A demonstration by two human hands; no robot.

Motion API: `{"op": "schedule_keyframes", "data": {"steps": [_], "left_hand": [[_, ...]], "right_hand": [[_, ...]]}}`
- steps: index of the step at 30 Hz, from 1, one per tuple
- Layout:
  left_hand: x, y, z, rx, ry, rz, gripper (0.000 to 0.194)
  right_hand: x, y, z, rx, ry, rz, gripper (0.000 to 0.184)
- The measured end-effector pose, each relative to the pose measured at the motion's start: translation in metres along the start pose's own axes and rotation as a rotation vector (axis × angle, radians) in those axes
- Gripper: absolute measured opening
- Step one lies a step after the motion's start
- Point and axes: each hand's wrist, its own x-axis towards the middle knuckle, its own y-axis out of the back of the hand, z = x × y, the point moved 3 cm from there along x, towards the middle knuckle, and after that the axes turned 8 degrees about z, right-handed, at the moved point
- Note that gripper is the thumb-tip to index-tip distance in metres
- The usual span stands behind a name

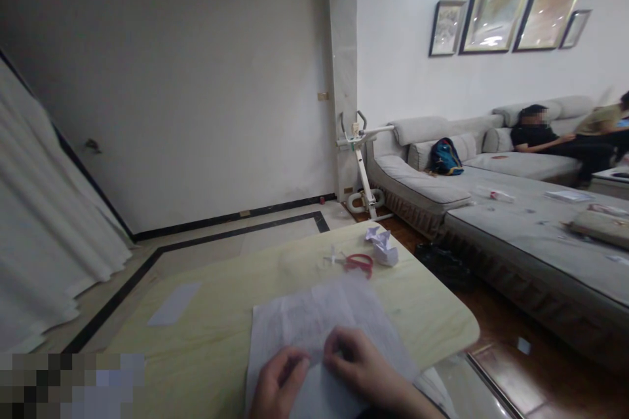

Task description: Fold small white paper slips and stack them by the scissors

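Note:
A large, thin whitish paper sheet [319, 308] lies on the pale yellow wood-grain table in front of me. Over its near part, my left hand [280, 380] has thumb and forefinger pinched together on white paper. Close beside it, my right hand [358, 363] is curled, its fingertips closed at the same paper. A lighter patch of paper [324, 396] shows below and between both hands; whether it is a separate piece I cannot tell. Beyond the sheet's far edge lie red-handled scissors [360, 264], and crumpled white paper [383, 249] rests behind them.
The table [221, 301] has a rounded right corner. A white paper strip [174, 304] lies at its left. Grey sofas [515, 209] with a backpack [446, 157] stand to the right, with two people seated far back. An exercise machine [364, 170] stands by the wall; a curtain [44, 222] hangs left.

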Motion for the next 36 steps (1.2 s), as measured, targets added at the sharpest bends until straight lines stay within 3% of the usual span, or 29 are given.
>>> {"op": "schedule_keyframes", "data": {"steps": [12,19,25,36], "left_hand": [[-0.002,-0.002,0.006,0.068,-0.017,0.014,0.029],[-0.001,-0.002,-0.012,0.059,0.023,0.068,0.027],[0.006,-0.004,-0.028,-0.01,-0.005,-0.057,0.043],[0.001,0.0,-0.01,0.139,-0.01,0.073,0.033]], "right_hand": [[0.001,-0.001,0.006,-0.059,0.009,0.012,0.011],[0.0,-0.001,0.006,-0.055,0.021,0.011,0.011],[0.002,0.0,0.006,-0.022,0.0,0.035,0.009],[0.003,0.0,0.007,0.02,-0.023,0.056,0.008]]}}
